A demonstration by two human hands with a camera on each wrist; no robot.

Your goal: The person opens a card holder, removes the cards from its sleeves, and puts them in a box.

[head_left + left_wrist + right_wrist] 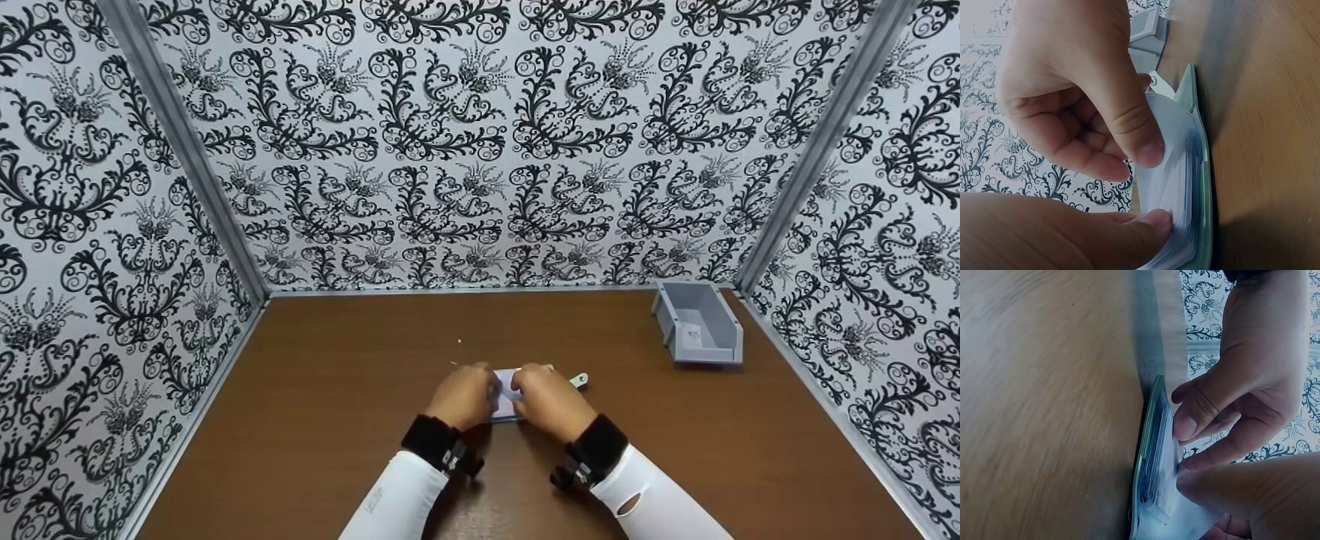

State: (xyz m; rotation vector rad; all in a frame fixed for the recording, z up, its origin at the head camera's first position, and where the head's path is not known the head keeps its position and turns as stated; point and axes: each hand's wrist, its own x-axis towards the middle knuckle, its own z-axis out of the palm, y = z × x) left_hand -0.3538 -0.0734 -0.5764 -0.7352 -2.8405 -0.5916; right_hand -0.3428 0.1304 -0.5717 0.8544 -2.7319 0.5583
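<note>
A card holder (505, 405) with a pale green cover and a stack of clear sleeves lies opened low over the brown table. Its cover tab with a round snap (579, 380) sticks out to the right. My left hand (463, 395) holds the near left part of the sleeves, thumb (1154, 220) on the stack. From the other side my right hand (551, 399) pinches a clear sleeve (1171, 115), its thumb (1150, 153) on the front and the other fingers curled behind. What the sleeves contain is blurred.
A grey open-front bin (705, 330) with a small label stands at the back right of the table (360, 360). Tiny white specks lie beyond the hands. Patterned walls (480, 150) close off the back and both sides.
</note>
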